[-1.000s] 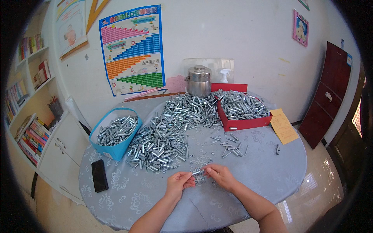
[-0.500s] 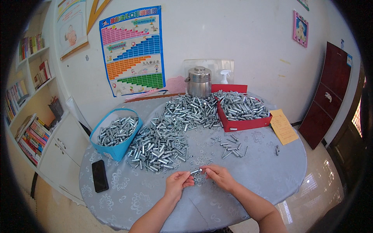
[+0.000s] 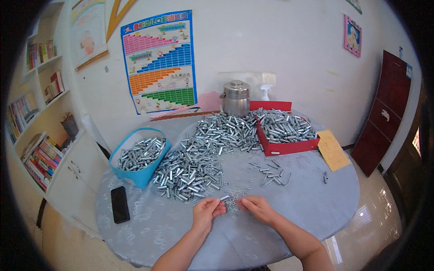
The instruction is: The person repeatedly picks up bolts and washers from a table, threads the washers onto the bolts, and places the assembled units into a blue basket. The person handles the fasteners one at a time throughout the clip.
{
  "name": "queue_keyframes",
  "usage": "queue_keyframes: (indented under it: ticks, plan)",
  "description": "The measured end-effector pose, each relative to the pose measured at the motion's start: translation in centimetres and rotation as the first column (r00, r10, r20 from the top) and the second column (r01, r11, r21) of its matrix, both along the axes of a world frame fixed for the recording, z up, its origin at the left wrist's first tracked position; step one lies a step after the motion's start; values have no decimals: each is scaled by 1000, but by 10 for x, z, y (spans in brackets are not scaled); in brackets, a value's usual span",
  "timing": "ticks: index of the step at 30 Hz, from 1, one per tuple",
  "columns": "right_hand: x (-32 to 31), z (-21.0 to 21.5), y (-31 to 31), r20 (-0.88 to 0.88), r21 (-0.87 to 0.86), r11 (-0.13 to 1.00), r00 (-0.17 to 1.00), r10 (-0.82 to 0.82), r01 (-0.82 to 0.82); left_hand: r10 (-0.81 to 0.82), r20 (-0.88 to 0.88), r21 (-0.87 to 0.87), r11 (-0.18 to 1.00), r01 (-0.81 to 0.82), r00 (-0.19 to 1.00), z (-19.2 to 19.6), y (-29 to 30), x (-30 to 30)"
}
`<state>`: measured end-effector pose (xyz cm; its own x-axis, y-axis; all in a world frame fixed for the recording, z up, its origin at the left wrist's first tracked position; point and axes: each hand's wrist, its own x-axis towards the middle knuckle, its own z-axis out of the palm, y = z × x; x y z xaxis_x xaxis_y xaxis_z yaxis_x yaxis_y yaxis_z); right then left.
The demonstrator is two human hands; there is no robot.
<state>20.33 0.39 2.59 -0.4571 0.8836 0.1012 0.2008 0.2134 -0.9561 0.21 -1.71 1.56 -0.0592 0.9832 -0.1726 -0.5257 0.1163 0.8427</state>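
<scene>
My left hand (image 3: pixel 205 211) is closed, thumb and fingers pinching one end of a short silver metal anchor bolt (image 3: pixel 225 198). The bolt's free end points right and slightly up. Just across from it, my right hand (image 3: pixel 256 207) is bent toward the tabletop, apart from the bolt. Its fingertips are smeared by motion, so whether they hold anything is unclear. Small washers and nuts (image 3: pixel 233 208) lie scattered on the cloth between the hands. Beyond my left hand spreads a large heap of similar metal bolts (image 3: pixel 187 174).
A blue basket (image 3: pixel 141 177) and a red box (image 3: pixel 289 147) hold more bolts. Several loose bolts (image 3: pixel 272 177) lie right of the heap. A black phone (image 3: pixel 120 205), a yellow paper (image 3: pixel 333 151), a steel pot (image 3: pixel 236 101) and a spray bottle (image 3: pixel 265 93) are also there.
My right hand's fingertips, earlier at the bolt's right end, have come away to the right and slightly down. My left hand keeps its hold. The whole view has shifted slightly.
</scene>
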Motion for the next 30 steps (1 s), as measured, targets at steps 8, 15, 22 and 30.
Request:
queue_keyframes:
  ticks: [8, 15, 22, 30]
  plan:
    - [11, 2, 4, -152, -8, 978, 966, -207, 209, 538, -122, 220, 834, -506, 834, 19, 55, -96]
    - [20, 2, 17, -243, 30, 947, 921, -305, 321, 614, -427, 476, 777, -412, 664, 42, 112, -199]
    - [31, 2, 21, -245, 69, 918, 899, -364, 390, 526, -815, 562, 819, 112, 245, 20, 82, -137]
    - [44, -8, 34, -296, 21, 880, 843, -449, 475, 485, -871, 328, 687, 648, -73, 19, 43, -77]
